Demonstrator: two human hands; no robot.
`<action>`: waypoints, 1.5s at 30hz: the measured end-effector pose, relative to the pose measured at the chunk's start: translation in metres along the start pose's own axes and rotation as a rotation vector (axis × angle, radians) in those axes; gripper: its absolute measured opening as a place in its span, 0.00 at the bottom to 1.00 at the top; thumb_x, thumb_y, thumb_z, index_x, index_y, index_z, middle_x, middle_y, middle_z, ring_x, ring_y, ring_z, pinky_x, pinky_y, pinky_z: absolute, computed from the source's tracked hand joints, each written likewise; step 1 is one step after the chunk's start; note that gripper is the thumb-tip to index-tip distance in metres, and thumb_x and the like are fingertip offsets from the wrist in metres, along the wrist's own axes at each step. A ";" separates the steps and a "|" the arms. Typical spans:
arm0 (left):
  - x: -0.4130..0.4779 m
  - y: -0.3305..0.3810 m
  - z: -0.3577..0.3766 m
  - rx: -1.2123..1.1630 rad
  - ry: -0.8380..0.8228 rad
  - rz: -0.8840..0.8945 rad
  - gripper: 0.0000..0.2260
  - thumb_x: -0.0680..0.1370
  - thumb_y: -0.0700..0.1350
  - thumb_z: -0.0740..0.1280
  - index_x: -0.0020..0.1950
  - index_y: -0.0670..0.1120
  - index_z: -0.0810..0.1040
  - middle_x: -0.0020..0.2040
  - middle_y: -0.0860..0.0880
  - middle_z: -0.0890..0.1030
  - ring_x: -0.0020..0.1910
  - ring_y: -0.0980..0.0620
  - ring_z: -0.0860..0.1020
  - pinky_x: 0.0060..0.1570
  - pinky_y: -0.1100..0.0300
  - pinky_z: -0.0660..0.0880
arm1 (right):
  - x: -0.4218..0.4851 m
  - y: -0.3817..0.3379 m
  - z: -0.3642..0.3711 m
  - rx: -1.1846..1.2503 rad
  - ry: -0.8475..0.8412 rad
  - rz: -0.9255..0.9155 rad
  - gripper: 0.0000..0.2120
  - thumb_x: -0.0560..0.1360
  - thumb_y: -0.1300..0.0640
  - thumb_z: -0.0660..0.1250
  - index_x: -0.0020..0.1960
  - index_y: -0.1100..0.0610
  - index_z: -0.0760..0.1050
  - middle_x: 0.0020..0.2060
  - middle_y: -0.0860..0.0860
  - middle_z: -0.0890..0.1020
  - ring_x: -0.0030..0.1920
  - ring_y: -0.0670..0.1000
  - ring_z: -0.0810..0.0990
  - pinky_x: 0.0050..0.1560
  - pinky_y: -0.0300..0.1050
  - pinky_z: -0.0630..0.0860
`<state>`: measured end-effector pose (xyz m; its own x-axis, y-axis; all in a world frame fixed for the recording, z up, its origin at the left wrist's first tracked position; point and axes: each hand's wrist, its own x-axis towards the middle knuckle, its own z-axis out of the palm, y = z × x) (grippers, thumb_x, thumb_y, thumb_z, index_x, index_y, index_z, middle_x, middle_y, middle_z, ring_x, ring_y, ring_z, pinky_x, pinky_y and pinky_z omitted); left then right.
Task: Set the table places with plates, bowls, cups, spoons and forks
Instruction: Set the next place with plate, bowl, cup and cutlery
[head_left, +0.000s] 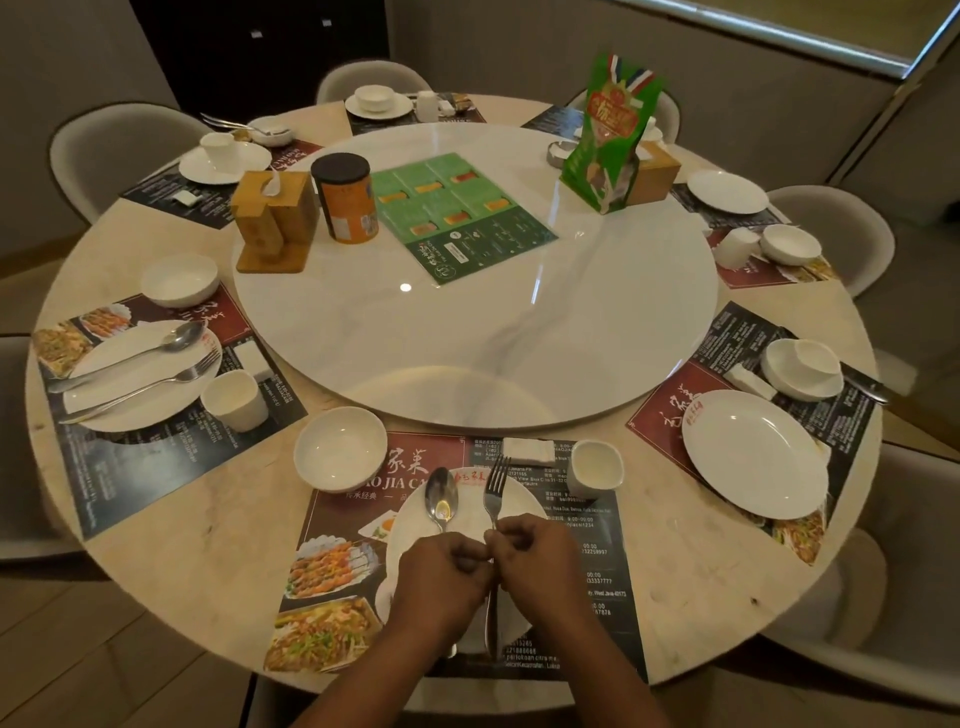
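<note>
At the near place, a white plate (519, 506) lies on a printed placemat (582, 561). A spoon (441, 499) and a fork (496, 486) lie on the plate, pointing away from me. My left hand (441, 577) and my right hand (537, 564) hover over the plate with curled fingers, and their fingertips meet on the fork's handle. The spoon's handle is hidden under my left hand. A white bowl (340, 448) stands at the mat's far left, a white cup (596, 467) at its far right, and a folded napkin (530, 450) between them.
A white turntable (493, 332) in the middle of the round table carries two wooden tissue boxes, an orange can (347, 198), a green menu and a green stand-up card (613, 135). The left place (140, 374) has plate, spoon, fork, cup and bowl. The right place has a bare plate (753, 452). Grey chairs ring the table.
</note>
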<state>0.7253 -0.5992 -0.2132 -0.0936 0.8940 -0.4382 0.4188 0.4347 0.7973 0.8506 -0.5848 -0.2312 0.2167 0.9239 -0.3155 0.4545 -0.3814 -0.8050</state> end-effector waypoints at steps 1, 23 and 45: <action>0.001 -0.002 -0.001 0.023 0.004 -0.006 0.05 0.69 0.44 0.75 0.42 0.52 0.83 0.34 0.53 0.84 0.33 0.58 0.82 0.41 0.54 0.82 | 0.000 0.001 0.000 -0.028 0.001 -0.003 0.07 0.73 0.53 0.73 0.49 0.53 0.84 0.35 0.44 0.84 0.37 0.40 0.82 0.40 0.36 0.79; 0.022 -0.040 -0.015 0.338 0.130 0.121 0.20 0.71 0.48 0.74 0.63 0.49 0.79 0.33 0.55 0.84 0.36 0.61 0.81 0.50 0.63 0.75 | 0.006 0.013 0.019 -0.445 0.056 -0.069 0.11 0.77 0.48 0.67 0.46 0.55 0.83 0.38 0.50 0.84 0.36 0.46 0.78 0.32 0.32 0.64; 0.025 -0.062 -0.059 0.314 0.302 0.224 0.15 0.72 0.44 0.74 0.58 0.48 0.80 0.46 0.53 0.83 0.42 0.55 0.80 0.44 0.61 0.75 | -0.012 0.041 -0.030 -0.364 0.165 -0.048 0.08 0.75 0.50 0.68 0.53 0.47 0.75 0.45 0.43 0.80 0.46 0.44 0.79 0.50 0.44 0.80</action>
<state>0.6435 -0.5975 -0.2487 -0.2086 0.9736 -0.0929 0.7064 0.2157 0.6741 0.8924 -0.6120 -0.2454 0.3103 0.9347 -0.1735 0.7371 -0.3518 -0.5770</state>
